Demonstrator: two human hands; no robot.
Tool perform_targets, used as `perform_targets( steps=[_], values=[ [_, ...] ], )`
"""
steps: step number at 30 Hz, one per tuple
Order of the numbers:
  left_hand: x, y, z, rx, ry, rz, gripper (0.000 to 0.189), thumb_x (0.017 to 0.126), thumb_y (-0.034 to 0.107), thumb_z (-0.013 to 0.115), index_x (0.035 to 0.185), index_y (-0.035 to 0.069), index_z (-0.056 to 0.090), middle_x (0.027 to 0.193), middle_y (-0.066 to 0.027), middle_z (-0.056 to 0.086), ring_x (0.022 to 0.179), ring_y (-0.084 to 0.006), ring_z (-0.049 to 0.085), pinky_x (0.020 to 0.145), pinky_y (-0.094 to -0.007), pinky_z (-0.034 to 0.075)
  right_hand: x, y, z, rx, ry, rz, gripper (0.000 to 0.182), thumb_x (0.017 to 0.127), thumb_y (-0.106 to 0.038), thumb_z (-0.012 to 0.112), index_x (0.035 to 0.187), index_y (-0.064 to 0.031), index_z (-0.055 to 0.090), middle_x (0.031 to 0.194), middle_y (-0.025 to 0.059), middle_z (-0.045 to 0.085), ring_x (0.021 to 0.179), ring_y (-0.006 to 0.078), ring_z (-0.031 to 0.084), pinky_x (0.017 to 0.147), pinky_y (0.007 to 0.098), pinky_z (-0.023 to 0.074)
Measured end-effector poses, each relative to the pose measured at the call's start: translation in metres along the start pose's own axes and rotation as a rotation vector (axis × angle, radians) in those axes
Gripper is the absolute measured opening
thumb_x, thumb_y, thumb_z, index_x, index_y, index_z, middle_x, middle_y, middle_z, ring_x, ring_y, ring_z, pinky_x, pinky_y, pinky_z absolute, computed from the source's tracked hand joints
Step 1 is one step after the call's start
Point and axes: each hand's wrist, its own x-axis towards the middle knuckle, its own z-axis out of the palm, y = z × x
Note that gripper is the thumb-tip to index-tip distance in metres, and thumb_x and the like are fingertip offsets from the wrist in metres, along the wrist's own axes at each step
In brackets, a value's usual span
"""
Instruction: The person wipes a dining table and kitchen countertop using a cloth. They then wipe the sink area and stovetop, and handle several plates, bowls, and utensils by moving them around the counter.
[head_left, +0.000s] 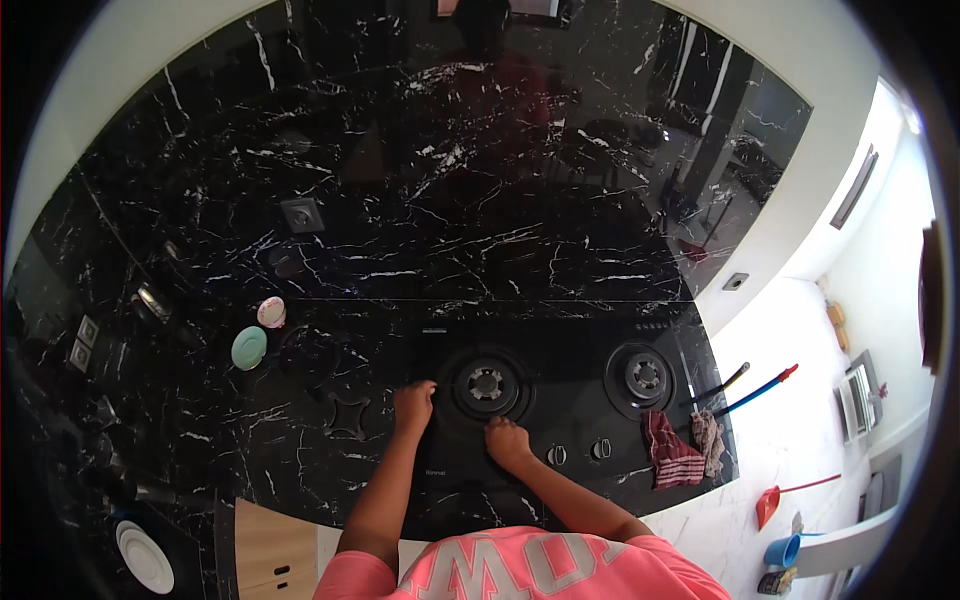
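A black glass gas hob (570, 405) with a left burner (486, 383) and a right burner (645, 376) is set in the black marbled worktop. My left hand (414, 405) rests at the hob's left side, left of the left burner, with fingers curled. Just below that burner is my right hand (508, 442), its fingers bent down near the glass. Whether either hand holds something small cannot be seen. A dark metal pan support (349, 417) lies on the worktop left of my left hand. Two control knobs (556, 454) stand right of my right hand.
A green saucer (249, 348) and a patterned bowl (271, 312) are at the back left. A dark red checked cloth (671, 454) and a lighter cloth (707, 442) lie at the right edge. White plates (144, 557) are stacked lower left. A red dustpan (768, 507) is on the floor.
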Motion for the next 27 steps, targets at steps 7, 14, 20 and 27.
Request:
perform_targets(
  steps=[7, 14, 20, 27],
  values=[
    [0.003, 0.013, 0.015, -0.064, 0.045, 0.013, 0.052, 0.087, 0.028, 0.058, 0.128, -0.002, 0.044, 0.135, -0.0208, 0.040, 0.123, -0.0357, 0.039, 0.102, -0.0460, 0.032, 0.043, 0.036, -0.053, -0.018, 0.101, 0.062, 0.037, 0.086, -0.032, 0.057, 0.113, -0.0074, 0.056, 0.111, 0.0115, 0.060, 0.102, 0.0324, 0.058, 0.085, 0.0440, 0.0458],
    [0.011, 0.033, 0.030, -0.155, -0.149, -0.144, 0.089, 0.087, 0.050, 0.051, 0.141, -0.009, 0.012, 0.149, -0.0266, 0.006, 0.139, -0.0352, 0.014, 0.110, -0.0492, 0.019, 0.014, 0.045, -0.012, -0.079, 0.173, 0.155, 0.066, 0.081, -0.028, 0.062, 0.135, -0.0022, 0.034, 0.137, 0.0160, 0.040, 0.129, 0.0300, 0.036, 0.105, 0.0492, 0.0267],
    [0.051, 0.032, 0.028, -0.056, -0.365, -0.113, 0.092, 0.086, 0.056, 0.048, 0.143, -0.003, 0.007, 0.152, -0.0184, 0.001, 0.140, -0.0300, 0.010, 0.111, -0.0500, 0.016, -0.005, 0.015, -0.008, -0.192, 0.067, 0.276, 0.076, 0.079, -0.029, 0.064, 0.139, -0.0001, 0.027, 0.138, 0.0160, 0.039, 0.129, 0.0298, 0.036, 0.106, 0.0489, 0.0262],
    [0.073, 0.034, 0.047, 0.021, -0.430, -0.008, 0.096, 0.083, 0.059, 0.050, 0.146, 0.003, 0.003, 0.153, -0.0125, -0.001, 0.141, -0.0273, 0.009, 0.109, -0.0557, 0.014, -0.017, -0.001, -0.002, -0.319, -0.002, 0.221, 0.085, 0.079, -0.039, 0.064, 0.140, 0.0036, 0.022, 0.138, 0.0161, 0.039, 0.130, 0.0270, 0.036, 0.107, 0.0477, 0.0238]
  ],
)
